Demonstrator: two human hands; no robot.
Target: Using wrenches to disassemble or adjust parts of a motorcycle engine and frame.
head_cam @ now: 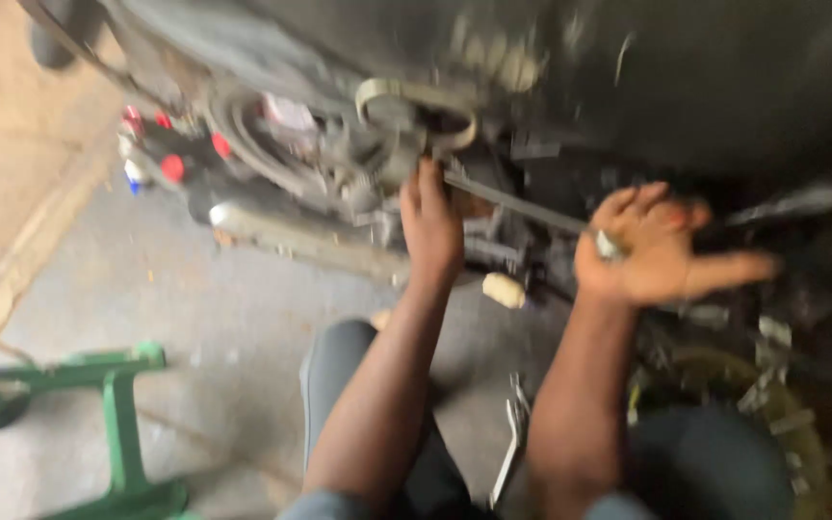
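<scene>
The view is motion-blurred. My left hand [431, 226] reaches up against the grey engine [339, 154] of a motorcycle, fingers pressed on the metal near a curved strap; whether it grips anything is unclear. My right hand [652, 250] holds the near end of a long thin metal rod tool [517, 204] in its palm, fingers spread out to the right. The rod runs up left toward the engine, close to my left hand.
A chrome exhaust pipe [281, 236] lies below the engine. A green metal stand [117, 414] sits at lower left on the concrete floor [195, 327]. Red caps [173, 167] show at left. A wrench [510, 443] lies between my knees. A cream knob [503, 289] hangs nearby.
</scene>
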